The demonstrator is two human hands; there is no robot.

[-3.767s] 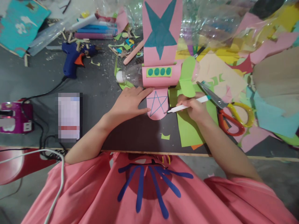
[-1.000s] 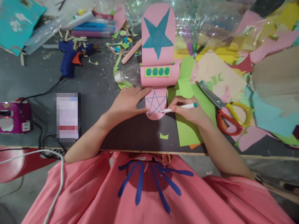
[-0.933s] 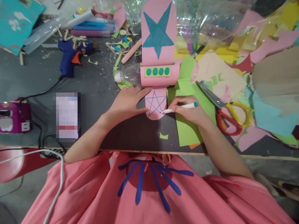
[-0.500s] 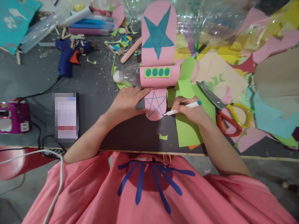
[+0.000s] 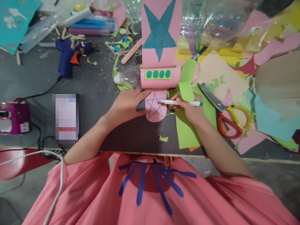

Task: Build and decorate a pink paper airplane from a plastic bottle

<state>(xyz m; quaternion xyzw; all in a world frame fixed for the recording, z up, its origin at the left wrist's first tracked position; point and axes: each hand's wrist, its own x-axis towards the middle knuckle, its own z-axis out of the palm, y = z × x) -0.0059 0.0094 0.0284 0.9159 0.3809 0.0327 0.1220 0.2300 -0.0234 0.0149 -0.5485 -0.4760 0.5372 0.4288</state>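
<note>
A clear plastic bottle [image 5: 127, 77] lies on its side, wrapped in pink paper [image 5: 159, 82] with a green strip of teal dots [image 5: 158, 74]. A large pink wing with a filled teal star [image 5: 160, 29] sticks out on the far side. The near pink wing [image 5: 155, 107] carries an outlined blue star. My left hand [image 5: 127, 103] lies flat, pressing the near wing's left edge. My right hand [image 5: 191, 107] grips a white marker [image 5: 178, 102] with its tip on the star's upper right part.
Red-and-yellow scissors [image 5: 225, 107] lie to the right on green paper [image 5: 189, 128]. A blue glue gun [image 5: 69, 54], a phone [image 5: 66, 117], a magenta power strip [image 5: 11, 117] and cords sit left. Coloured paper scraps [image 5: 269, 75] and clear plastic [image 5: 211, 22] cover the far right.
My right hand has lifted the marker from the star's lower right point to its upper right part, and the pen now lies almost level. My left hand stays put.
</note>
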